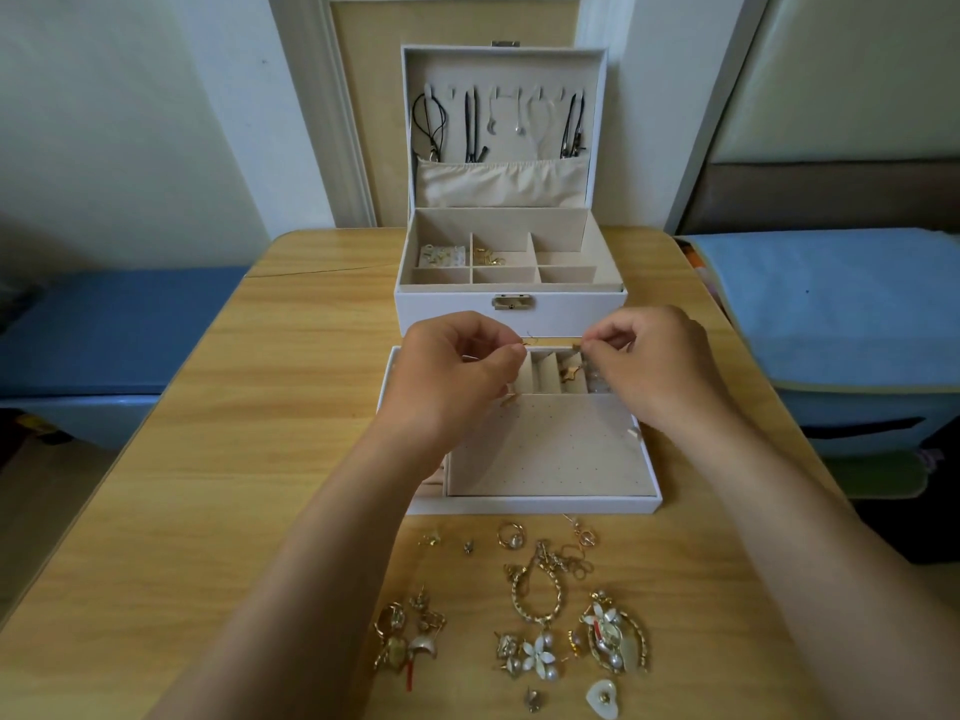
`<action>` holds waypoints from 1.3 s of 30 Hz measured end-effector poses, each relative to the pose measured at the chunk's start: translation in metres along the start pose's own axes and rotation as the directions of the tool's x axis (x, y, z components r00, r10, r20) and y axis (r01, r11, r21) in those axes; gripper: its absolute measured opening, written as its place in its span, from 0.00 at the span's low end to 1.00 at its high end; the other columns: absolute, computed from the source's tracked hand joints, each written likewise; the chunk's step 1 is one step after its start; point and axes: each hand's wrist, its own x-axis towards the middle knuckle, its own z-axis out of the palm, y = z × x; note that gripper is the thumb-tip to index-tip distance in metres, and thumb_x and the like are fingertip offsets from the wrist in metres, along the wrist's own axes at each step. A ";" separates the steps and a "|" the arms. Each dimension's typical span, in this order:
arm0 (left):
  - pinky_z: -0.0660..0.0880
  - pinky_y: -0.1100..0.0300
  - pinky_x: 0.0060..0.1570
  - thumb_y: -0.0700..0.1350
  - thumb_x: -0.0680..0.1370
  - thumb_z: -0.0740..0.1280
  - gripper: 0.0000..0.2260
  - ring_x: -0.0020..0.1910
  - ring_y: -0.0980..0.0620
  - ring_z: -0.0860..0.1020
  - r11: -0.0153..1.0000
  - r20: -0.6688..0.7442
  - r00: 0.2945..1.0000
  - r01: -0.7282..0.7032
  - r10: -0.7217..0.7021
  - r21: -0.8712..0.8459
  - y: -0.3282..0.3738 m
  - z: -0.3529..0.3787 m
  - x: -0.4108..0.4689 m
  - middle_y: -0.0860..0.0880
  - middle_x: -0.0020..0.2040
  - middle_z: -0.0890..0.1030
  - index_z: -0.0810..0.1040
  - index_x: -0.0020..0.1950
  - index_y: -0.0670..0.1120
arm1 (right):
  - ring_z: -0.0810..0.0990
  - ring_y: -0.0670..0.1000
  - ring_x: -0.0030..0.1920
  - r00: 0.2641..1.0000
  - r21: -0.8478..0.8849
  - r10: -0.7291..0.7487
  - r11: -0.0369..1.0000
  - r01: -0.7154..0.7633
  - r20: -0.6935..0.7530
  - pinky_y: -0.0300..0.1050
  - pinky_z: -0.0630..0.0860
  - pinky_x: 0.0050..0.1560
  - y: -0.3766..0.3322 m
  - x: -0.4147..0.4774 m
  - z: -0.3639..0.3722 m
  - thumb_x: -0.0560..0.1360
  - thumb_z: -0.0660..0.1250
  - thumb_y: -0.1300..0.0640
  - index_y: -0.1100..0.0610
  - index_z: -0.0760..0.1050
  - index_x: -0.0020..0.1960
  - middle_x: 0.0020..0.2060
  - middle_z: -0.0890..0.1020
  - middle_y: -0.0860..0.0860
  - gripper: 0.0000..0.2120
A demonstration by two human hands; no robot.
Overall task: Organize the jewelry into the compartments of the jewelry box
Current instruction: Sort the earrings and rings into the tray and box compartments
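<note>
**Both hands pinch small gold pieces over the tray's slot row**

The left hand (pixel 457 368) has fingers curled, thumb and forefinger pinched on a thin hook earring (pixel 529 343). The right hand (pixel 657 363) is likewise curled, its fingertips clamped on a small gold bit (pixel 576 347). It is too small to tell whether these are one piece or a pair.

Key relation: both pinches sit above the far end of the removed tray (pixel 530 506), with the narrow slot compartments (pixel 545 376) in the gap between the hands and just below the fingertips. The slots' long axis runs near-to-far, so the likely drop is straight down rather than sideways. One slot already holds a gold star piece (pixel 570 375). The right hand looks nearer the right-side slots and the left hand nearer the left ones.

The tray lies on the table (pixel 260 459) just in front of the open jewelry box (pixel 457 309), whose back compartments hold a few items — necklaces (pixel 470 127) hang in the lid. Loose jewelry (pixel 540 605) is still unsorted on the near side of the tray, so the task is judged well short of done.
</note>
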 end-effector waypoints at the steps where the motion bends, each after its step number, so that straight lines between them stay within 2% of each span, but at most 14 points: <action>1: 0.82 0.42 0.47 0.41 0.76 0.73 0.05 0.42 0.42 0.83 1.000 0.000 1.000 0.000 0.000 0.002 0.000 0.000 0.000 0.47 0.38 0.84 0.85 0.42 0.49 | 0.75 0.36 0.37 1.000 -0.043 -0.023 0.999 0.023 0.001 0.23 0.65 0.33 0.001 0.000 0.001 0.78 0.70 0.58 0.53 0.85 0.48 0.39 0.81 0.42 0.05; 4: 0.82 0.42 0.47 0.41 0.76 0.73 0.05 0.42 0.43 0.83 1.000 0.003 1.000 -0.007 0.007 0.014 -0.001 0.001 0.000 0.49 0.38 0.84 0.85 0.41 0.50 | 0.74 0.39 0.38 0.998 -0.135 -0.062 0.989 0.064 0.023 0.25 0.64 0.37 0.002 -0.001 0.003 0.79 0.68 0.61 0.54 0.85 0.52 0.44 0.80 0.45 0.08; 6: 0.82 0.42 0.47 0.41 0.76 0.73 0.05 0.42 0.44 0.83 1.000 0.007 1.000 -0.011 0.011 0.022 -0.001 0.000 -0.001 0.49 0.38 0.84 0.85 0.41 0.50 | 0.74 0.43 0.44 0.997 -0.162 -0.071 0.984 0.074 0.025 0.33 0.69 0.42 0.002 -0.001 0.002 0.79 0.66 0.63 0.54 0.85 0.53 0.50 0.81 0.49 0.10; 10: 0.82 0.42 0.48 0.41 0.76 0.73 0.05 0.44 0.44 0.82 0.999 0.015 1.000 -0.022 0.021 0.032 0.001 -0.002 -0.002 0.49 0.39 0.83 0.85 0.42 0.50 | 0.77 0.49 0.49 0.994 -0.198 -0.086 0.975 0.098 0.071 0.43 0.76 0.47 0.003 -0.003 0.001 0.79 0.64 0.63 0.54 0.84 0.52 0.50 0.78 0.50 0.11; 19: 0.82 0.43 0.47 0.41 0.76 0.72 0.05 0.44 0.45 0.82 0.999 0.030 0.999 -0.020 0.018 0.045 0.001 -0.002 -0.003 0.49 0.39 0.83 0.84 0.42 0.49 | 0.74 0.49 0.53 0.982 -0.233 -0.083 0.965 0.122 0.170 0.43 0.74 0.51 0.001 -0.004 0.002 0.80 0.62 0.62 0.51 0.83 0.56 0.50 0.73 0.49 0.13; 24: 0.83 0.46 0.45 0.40 0.76 0.72 0.04 0.41 0.47 0.82 0.999 0.042 0.999 -0.019 0.018 0.042 0.002 -0.001 -0.003 0.47 0.39 0.83 0.85 0.43 0.48 | 0.75 0.49 0.51 0.989 -0.167 -0.069 0.982 0.090 0.131 0.41 0.74 0.49 0.003 -0.003 -0.006 0.78 0.62 0.65 0.52 0.82 0.58 0.51 0.75 0.49 0.15; 27: 0.83 0.50 0.43 0.38 0.77 0.71 0.04 0.38 0.47 0.82 1.000 0.055 0.998 -0.026 0.025 0.019 0.004 0.001 -0.004 0.45 0.39 0.84 0.85 0.45 0.45 | 0.78 0.43 0.45 0.993 -0.009 -0.053 0.998 0.054 0.105 0.36 0.74 0.42 -0.001 0.001 -0.013 0.78 0.63 0.64 0.49 0.82 0.54 0.47 0.80 0.45 0.14; 29: 0.83 0.47 0.44 0.37 0.77 0.71 0.04 0.39 0.44 0.82 0.999 0.056 0.998 -0.038 0.038 0.008 0.006 0.004 -0.004 0.44 0.39 0.84 0.85 0.45 0.44 | 0.82 0.43 0.43 0.990 0.164 -0.052 0.986 0.030 0.134 0.39 0.77 0.41 -0.008 0.002 -0.018 0.77 0.65 0.63 0.47 0.83 0.51 0.42 0.83 0.44 0.13; 32: 0.82 0.44 0.46 0.36 0.76 0.71 0.03 0.40 0.40 0.82 0.998 0.058 0.997 -0.058 0.059 -0.016 0.007 0.008 -0.004 0.43 0.36 0.83 0.85 0.45 0.43 | 0.84 0.52 0.43 0.973 0.334 -0.109 0.942 0.036 0.201 0.47 0.81 0.41 -0.019 0.000 -0.024 0.76 0.70 0.61 0.49 0.84 0.51 0.41 0.85 0.50 0.09; 36: 0.83 0.49 0.45 0.36 0.76 0.71 0.03 0.39 0.44 0.83 0.997 0.080 0.994 -0.071 0.074 -0.040 0.008 0.015 -0.004 0.43 0.37 0.84 0.85 0.45 0.42 | 0.84 0.49 0.41 0.959 0.348 -0.182 0.932 0.098 0.218 0.44 0.81 0.42 -0.021 -0.003 -0.024 0.74 0.73 0.60 0.50 0.85 0.48 0.39 0.85 0.47 0.06; 39: 0.83 0.52 0.45 0.37 0.76 0.72 0.03 0.40 0.44 0.84 0.997 0.086 0.995 -0.044 0.049 -0.065 0.010 0.018 -0.005 0.42 0.39 0.84 0.85 0.47 0.41 | 0.85 0.47 0.41 0.964 0.334 -0.183 0.936 0.112 0.191 0.48 0.83 0.46 -0.019 -0.002 -0.025 0.74 0.73 0.62 0.51 0.85 0.45 0.38 0.86 0.47 0.07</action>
